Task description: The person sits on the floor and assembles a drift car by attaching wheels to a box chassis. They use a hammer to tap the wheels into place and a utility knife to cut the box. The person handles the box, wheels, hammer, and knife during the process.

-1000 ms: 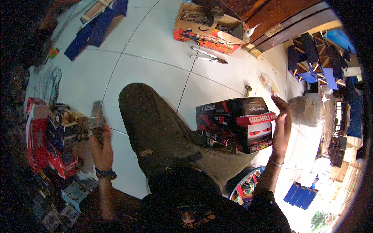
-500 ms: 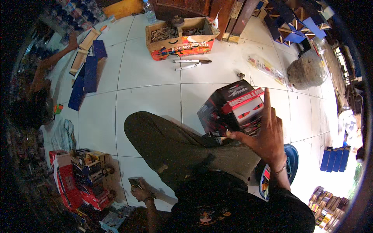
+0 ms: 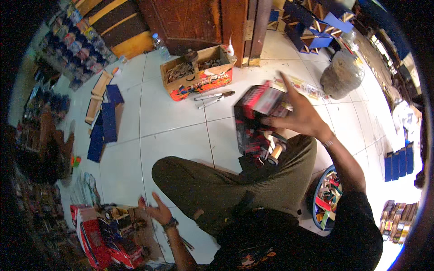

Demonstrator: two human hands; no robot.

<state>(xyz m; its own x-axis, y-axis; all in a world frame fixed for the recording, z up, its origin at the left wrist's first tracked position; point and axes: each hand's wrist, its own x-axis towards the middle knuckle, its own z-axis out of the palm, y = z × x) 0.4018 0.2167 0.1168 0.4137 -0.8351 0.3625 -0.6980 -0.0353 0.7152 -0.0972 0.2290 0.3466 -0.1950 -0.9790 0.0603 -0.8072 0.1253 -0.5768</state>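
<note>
A boxy black-and-red toy truck body (image 3: 253, 106) is tilted over my crossed legs, blurred by motion. A pale cylindrical piece (image 3: 276, 153), like a wheel on an axle, shows at its lower end. My right hand (image 3: 303, 115) grips the truck body's right side, thumb across the near face and index finger stretched upward; its other fingers are partly hidden. My left hand (image 3: 158, 211) is open and holds nothing, fingers apart, beside a red-and-white toy truck (image 3: 88, 235) and other toy vehicle parts at the lower left.
Ahead stands a box of small pieces (image 3: 199, 81), with black-and-white pliers (image 3: 214, 98) before it. Blue panels (image 3: 108, 122) lie at left, near another person's blurred arm (image 3: 63, 144). A blue basin of coloured scraps (image 3: 327, 198) sits by my right knee.
My left hand has let go of a small dark object and opened. My right hand has turned the toy truck body and shifted it slightly, showing the wheel-like piece. The view has tilted.
</note>
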